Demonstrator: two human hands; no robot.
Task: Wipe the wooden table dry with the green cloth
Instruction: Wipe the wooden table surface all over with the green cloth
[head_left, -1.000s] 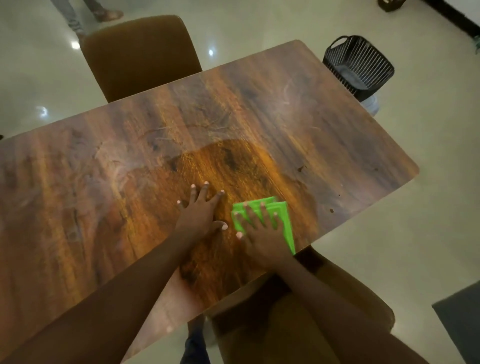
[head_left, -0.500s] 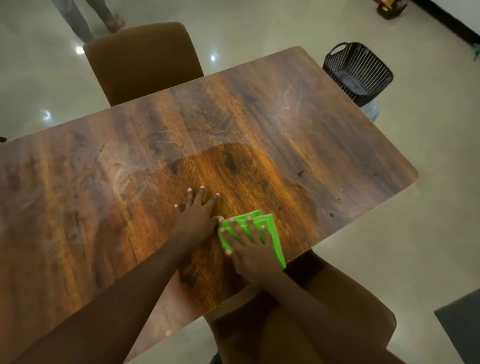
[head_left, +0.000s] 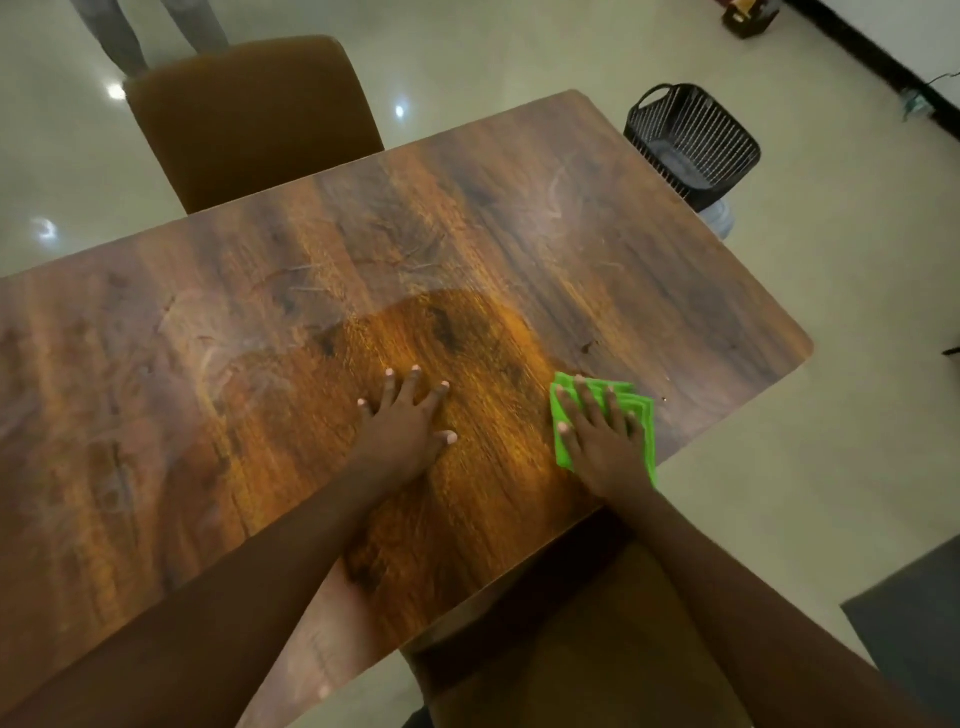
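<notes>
The wooden table (head_left: 519, 218) fills most of the view, with dull smear marks across its far half. A folded green cloth (head_left: 643, 415) lies near the table's near right edge. My right hand (head_left: 605, 441) presses flat on the cloth with straight, spread fingers, covering most of it. To the left of the cloth, my left hand (head_left: 410, 426) rests flat on the bare wood, fingers spread and holding nothing. About a hand's width of wood separates the two hands.
A brown chair (head_left: 254, 119) stands at the table's far side, with a person's legs (head_left: 150, 31) behind it. Another brown chair (head_left: 597, 649) sits under the near edge. A black wire basket (head_left: 691, 140) stands on the floor past the far right corner.
My right hand slid the green cloth left toward my left hand, then back to the right, near the table's edge. My left hand stayed flat in place.
</notes>
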